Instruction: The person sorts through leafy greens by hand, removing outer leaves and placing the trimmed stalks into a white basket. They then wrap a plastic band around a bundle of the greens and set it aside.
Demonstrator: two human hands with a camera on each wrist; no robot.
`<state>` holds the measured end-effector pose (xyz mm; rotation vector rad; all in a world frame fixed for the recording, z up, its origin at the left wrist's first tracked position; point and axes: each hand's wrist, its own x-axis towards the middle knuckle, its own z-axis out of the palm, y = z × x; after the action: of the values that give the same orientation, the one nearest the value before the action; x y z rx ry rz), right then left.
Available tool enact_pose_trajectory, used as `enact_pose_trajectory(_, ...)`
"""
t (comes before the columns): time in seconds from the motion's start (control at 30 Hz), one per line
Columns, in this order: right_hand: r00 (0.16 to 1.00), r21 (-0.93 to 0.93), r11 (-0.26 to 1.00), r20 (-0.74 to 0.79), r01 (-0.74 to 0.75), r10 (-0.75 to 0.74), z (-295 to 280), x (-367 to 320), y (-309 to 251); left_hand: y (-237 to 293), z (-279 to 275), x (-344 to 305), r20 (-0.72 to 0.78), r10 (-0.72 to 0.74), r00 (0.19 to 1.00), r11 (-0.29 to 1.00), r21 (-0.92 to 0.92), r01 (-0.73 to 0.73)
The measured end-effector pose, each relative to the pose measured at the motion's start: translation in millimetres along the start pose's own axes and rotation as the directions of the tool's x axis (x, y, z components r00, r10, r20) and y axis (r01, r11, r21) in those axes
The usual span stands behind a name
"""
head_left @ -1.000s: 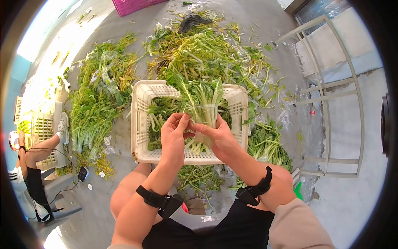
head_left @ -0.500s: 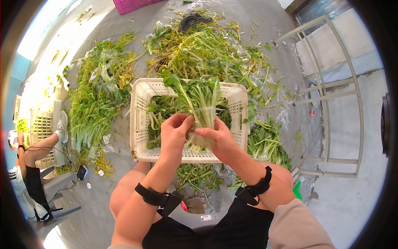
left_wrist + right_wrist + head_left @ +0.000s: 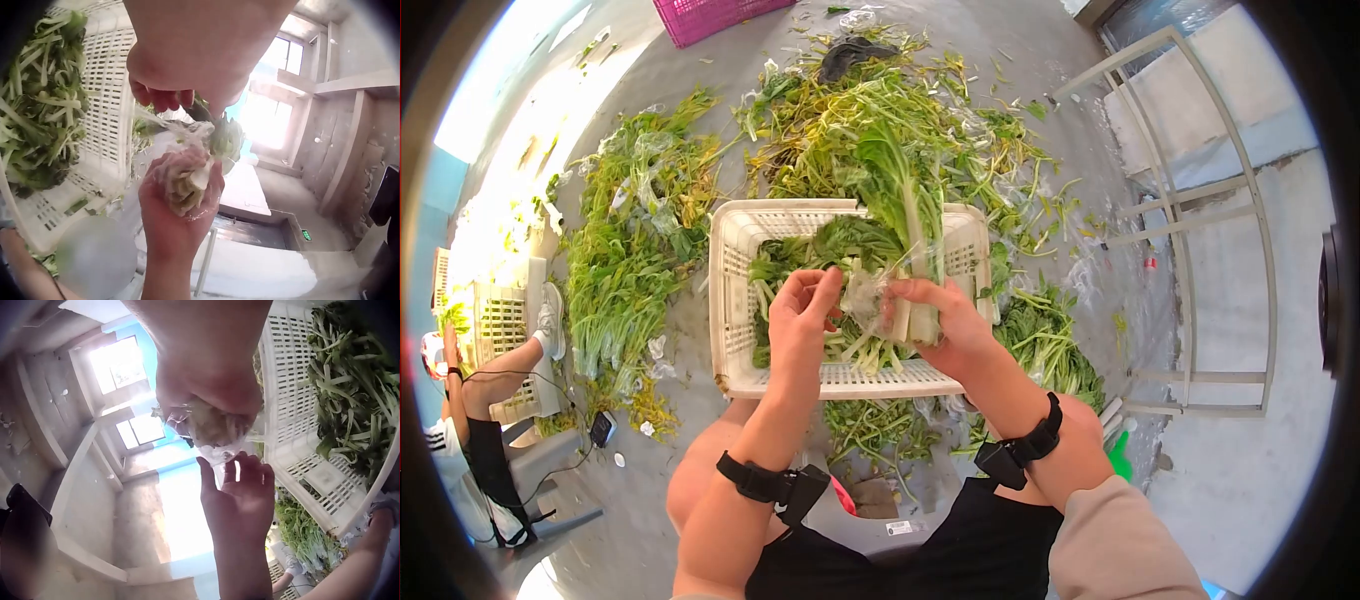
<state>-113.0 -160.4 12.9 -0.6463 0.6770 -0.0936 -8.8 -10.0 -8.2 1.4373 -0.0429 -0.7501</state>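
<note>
My right hand (image 3: 955, 325) grips an upright bunch of leafy greens (image 3: 912, 215) by its pale stalks, over the white basket. Thin clear plastic (image 3: 865, 295) clings around the stalks and bulges out toward my left hand (image 3: 798, 310). In the right wrist view, the left thumb and fingers are loosely bent and apart, right at the plastic's edge. The left wrist view shows the cut stalk ends (image 3: 184, 187) facing out of the right palm. Below both hands, the white plastic basket (image 3: 840, 381) holds more greens (image 3: 785, 258).
Heaps of loose greens lie on the floor beyond the basket (image 3: 830, 125), to its left (image 3: 620, 250) and to its right (image 3: 1050, 350). A metal frame (image 3: 1190, 250) stands at right, a pink crate (image 3: 710, 18) at the far edge. Another person's leg (image 3: 505, 375) shows at left.
The left hand has moved left, off the bunch. The right hand has taken the bunch to the right and turned it more upright, with the plastic now bunched between the hands.
</note>
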Motion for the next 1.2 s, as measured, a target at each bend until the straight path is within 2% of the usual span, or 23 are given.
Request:
enact_pose_trajectory(0.07, 0.999, 0.052, 0.998, 0.049, -0.023, 0.021, -3, 0, -4, 1, -1, -1, 0.085, -0.188, 0.979, 0.976, -0.096, 0.196)
enact_pose_trajectory(0.1, 0.996, 0.034, 0.998, 0.08, -0.047, 0.044, -5, -1, -7, 0, -3, -1, 0.225, -0.253, 0.941, 0.952, -0.116, 0.283)
enact_pose_trajectory(0.2, 0.998, 0.012, 1.0, 0.07, -0.002, 0.001, -5, 0, -3, -1, 7, -8, 0.3, -0.183, 0.936, 0.97, -0.1, 0.221)
enact_pose_trajectory(0.27, 0.997, 0.019, 1.0, 0.075, 0.001, -0.003, -2, -3, -5, -2, 9, -6, 0.263, -0.16, 0.951, 0.982, -0.053, 0.18)
enact_pose_trajectory(0.33, 0.996, 0.024, 1.0, 0.088, 0.003, -0.005, -1, -4, -4, -3, 8, -5, 0.177, -0.251, 0.952, 0.943, -0.179, 0.282)
enact_pose_trajectory(0.37, 0.993, 0.032, 0.999, 0.112, 0.019, -0.022, -1, -3, -3, -4, 7, -4, 0.182, -0.304, 0.935, 0.914, -0.222, 0.34)
enact_pose_trajectory(0.47, 0.988, 0.06, 0.998, 0.146, 0.035, -0.043, 1, -1, -4, -16, 4, -1, 0.264, -0.25, 0.931, 0.923, -0.226, 0.312)
enact_pose_trajectory(0.53, 0.988, 0.082, 0.996, 0.15, 0.035, -0.047, 1, -1, -5, -8, 6, -7, 0.25, -0.219, 0.943, 0.935, -0.224, 0.276)
enact_pose_trajectory(0.6, 0.984, 0.009, 0.999, 0.169, 0.053, -0.053, 0, -1, -6, -8, 7, -10, 0.238, -0.191, 0.952, 0.945, -0.219, 0.244)
enact_pose_trajectory(0.67, 0.982, 0.005, 0.998, 0.175, 0.07, -0.07, -2, 0, -5, -12, 6, -9, 0.203, -0.094, 0.975, 0.995, 0.007, 0.095)
enact_pose_trajectory(0.7, 0.98, 0.001, 0.996, 0.182, 0.087, -0.086, -3, 1, -4, -13, 5, -8, 0.202, -0.095, 0.975, 0.995, 0.007, 0.096)
enact_pose_trajectory(0.77, 0.987, -0.004, 0.997, 0.14, 0.076, -0.075, -7, 2, -4, -16, 2, -6, 0.129, -0.023, 0.991, 0.982, -0.185, 0.047)
enact_pose_trajectory(0.93, 1.0, 0.008, 1.0, 0.012, 0.01, -0.01, -9, 5, -3, -16, 4, -5, 0.071, 0.007, 0.997, 0.971, -0.239, 0.01)
enact_pose_trajectory(1.03, 0.999, 0.021, 0.998, -0.008, 0.051, -0.051, -5, 5, 0, -18, 3, -6, 0.107, -0.047, 0.993, 0.944, -0.32, 0.079)
enact_pose_trajectory(1.1, 0.998, 0.004, 0.998, 0.009, 0.059, -0.059, -3, 4, -1, -16, 1, -5, 0.133, -0.169, 0.977, 0.908, -0.363, 0.207)
enact_pose_trajectory(1.13, 0.998, 0.003, 0.998, 0.01, 0.057, -0.057, -4, 3, 0, -13, 0, -5, 0.132, -0.169, 0.977, 0.908, -0.364, 0.206)
enact_pose_trajectory(1.2, 0.999, -0.014, 1.0, 0.047, -0.002, 0.003, -7, 2, -1, -1, -1, -7, 0.274, -0.26, 0.926, 0.836, -0.417, 0.358)
